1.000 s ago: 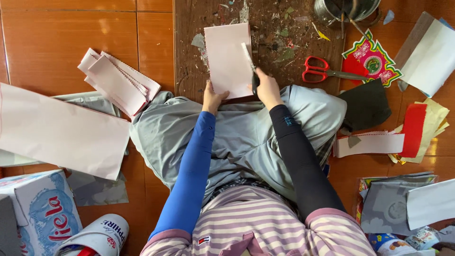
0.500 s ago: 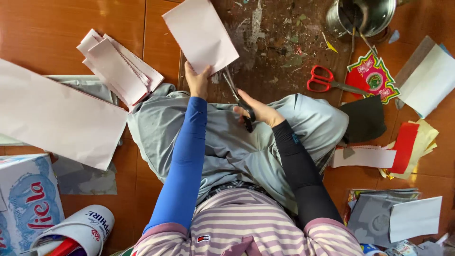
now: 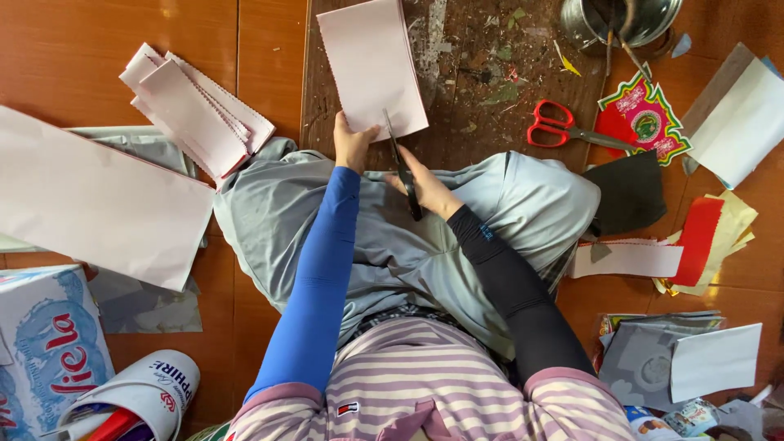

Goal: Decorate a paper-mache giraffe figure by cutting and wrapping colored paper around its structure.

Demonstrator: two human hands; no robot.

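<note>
Closed on the lower edge of a pink sheet of paper [image 3: 371, 69], the left hand [image 3: 353, 144] holds it up at top centre. Right hand [image 3: 425, 186] is clamped round dark scissors [image 3: 403, 167], blades entering the sheet's bottom edge. Red scissors [image 3: 563, 131] lie upper right on the worktop [image 3: 482, 90].

This looks like a small paper-craft workshop on the floor of a home. The person sits on a shiny red-brown tiled floor [image 3: 98, 57] with a worn wooden board [image 3: 490, 73] in front, dotted with tiny paper scraps. Cut paper lies all around — a stack of pink sheets [image 3: 196, 110], red and yellow pieces [image 3: 710, 241], grey sheets [image 3: 645, 359]. Red-handled scissors [image 3: 559, 126] rest on the board, and a metal pot [image 3: 621, 20] holds tools. A bright red and green paper ornament [image 3: 645, 118] lies nearby.
</note>
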